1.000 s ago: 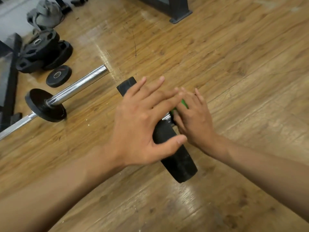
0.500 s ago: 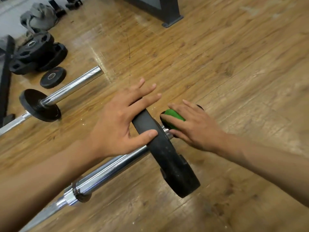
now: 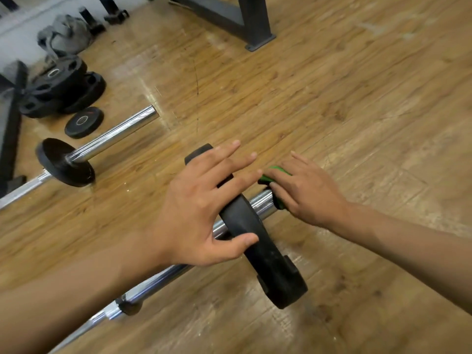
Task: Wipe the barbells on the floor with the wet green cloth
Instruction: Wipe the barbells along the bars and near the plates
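Observation:
The near barbell [image 3: 158, 274] lies slantwise on the wooden floor, with a black plate [image 3: 270, 261] standing on its chrome sleeve. My left hand [image 3: 201, 208] rests on top of the plate, fingers straight across it and thumb against its near face. My right hand [image 3: 309, 192] holds the green cloth [image 3: 278, 172] wrapped over the sleeve's outer end, thumb on the near side; most of the cloth is hidden under the hand. A second barbell [image 3: 115, 134] with a small black plate [image 3: 63, 162] lies further left.
A stack of black plates [image 3: 61, 85] and a loose small plate [image 3: 84, 122] lie at the left. A grey bag [image 3: 63, 39] sits behind them. A dark rack foot [image 3: 258, 34] stands at the top, and a dark frame [image 3: 10, 129] runs along the left edge.
My right hand with the cloth has slid outward along the sleeve, baring chrome beside the plate. My left hand stays on the plate.

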Action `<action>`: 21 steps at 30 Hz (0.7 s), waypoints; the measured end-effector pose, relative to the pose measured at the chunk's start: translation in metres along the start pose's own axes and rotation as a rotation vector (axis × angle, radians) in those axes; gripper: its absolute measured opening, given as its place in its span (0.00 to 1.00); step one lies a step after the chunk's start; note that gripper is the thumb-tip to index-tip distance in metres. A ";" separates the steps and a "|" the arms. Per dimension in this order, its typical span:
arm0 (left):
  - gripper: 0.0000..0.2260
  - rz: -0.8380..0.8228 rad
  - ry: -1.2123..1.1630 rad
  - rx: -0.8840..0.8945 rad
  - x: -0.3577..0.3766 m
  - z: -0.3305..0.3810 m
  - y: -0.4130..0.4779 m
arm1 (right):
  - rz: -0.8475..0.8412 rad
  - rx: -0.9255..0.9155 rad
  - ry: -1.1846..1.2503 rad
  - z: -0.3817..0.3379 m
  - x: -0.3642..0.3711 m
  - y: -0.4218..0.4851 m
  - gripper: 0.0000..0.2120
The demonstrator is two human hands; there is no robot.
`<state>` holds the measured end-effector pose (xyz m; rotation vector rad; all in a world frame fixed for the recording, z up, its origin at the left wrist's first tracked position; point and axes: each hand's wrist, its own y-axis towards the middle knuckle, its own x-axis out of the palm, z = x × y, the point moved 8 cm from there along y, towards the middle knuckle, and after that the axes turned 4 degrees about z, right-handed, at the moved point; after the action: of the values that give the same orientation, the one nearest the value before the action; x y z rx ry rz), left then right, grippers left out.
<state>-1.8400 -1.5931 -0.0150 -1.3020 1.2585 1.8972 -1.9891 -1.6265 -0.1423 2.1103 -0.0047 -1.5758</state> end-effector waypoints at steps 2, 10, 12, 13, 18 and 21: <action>0.35 0.011 0.015 0.011 0.001 0.012 -0.002 | 0.095 0.076 0.035 -0.020 -0.001 -0.010 0.18; 0.33 -0.192 0.020 0.050 0.004 0.001 0.008 | 0.014 -0.091 -0.008 0.002 -0.017 -0.031 0.20; 0.34 -0.243 -0.040 0.021 0.006 -0.011 0.012 | 0.060 0.082 0.015 0.002 -0.021 -0.034 0.19; 0.34 -0.241 -0.068 0.024 0.007 -0.011 0.012 | 0.053 0.132 0.028 -0.007 -0.019 -0.035 0.19; 0.34 -0.146 -0.095 0.032 0.007 0.013 0.007 | -0.113 -0.181 0.027 -0.046 -0.007 -0.047 0.21; 0.33 -0.110 -0.067 0.059 0.006 0.031 0.005 | -0.182 -0.062 0.000 -0.010 -0.020 -0.039 0.23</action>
<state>-1.8596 -1.5685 -0.0148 -1.2414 1.1766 1.7985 -1.9978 -1.5823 -0.1377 2.1127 0.2393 -1.6564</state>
